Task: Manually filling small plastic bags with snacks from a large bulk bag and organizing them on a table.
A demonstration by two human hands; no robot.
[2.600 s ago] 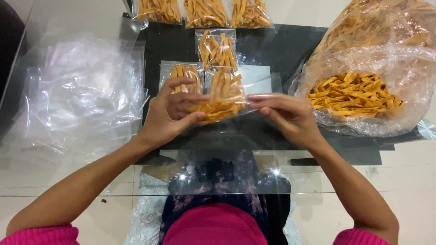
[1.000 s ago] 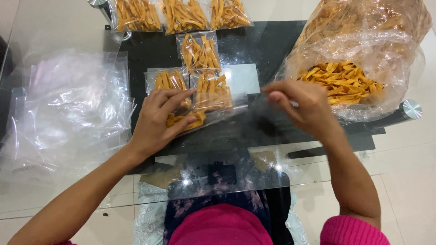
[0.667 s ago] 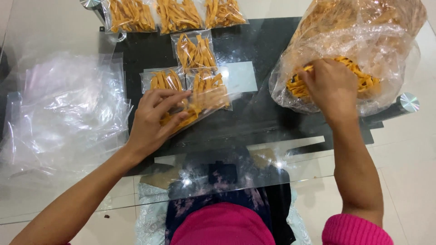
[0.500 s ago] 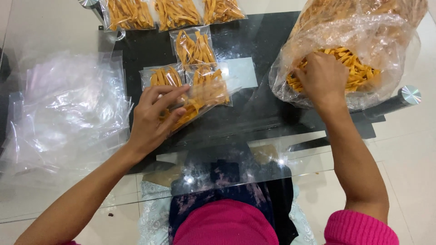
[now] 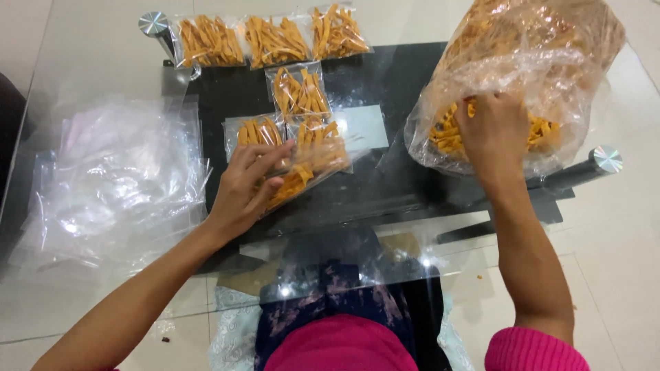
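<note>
The glass surface [image 5: 96, 62] carries everything here. Since half a second ago the view has slid down a little, so the metal stud [image 5: 152, 23] at the far left corner now shows in full. The big bag [image 5: 529, 62] of orange strips at far right looks more closed over its mouth than before, its plastic drawn across the right hand. The pile of empty bags [image 5: 117, 172] on the left lies as it did.

The right hand [image 5: 496, 130] has stayed at the mouth of the big bag, fingers now bent down into the strips [image 5: 447, 134]; whether its grip has closed on any cannot be told, since the knuckles and plastic hide the fingertips.

The left hand [image 5: 249, 189] has kept its place near the middle of the surface, its grip clamped on a small bag [image 5: 309, 168] partly filled with strips: thumb under, fingers spread over the near end, the open end pointing toward the right. The small bag lies tilted, touching two filled packs [image 5: 258, 130] just behind it. A third pack [image 5: 298, 89] lies beyond those, and three more [image 5: 275, 40] line the far edge.
</note>
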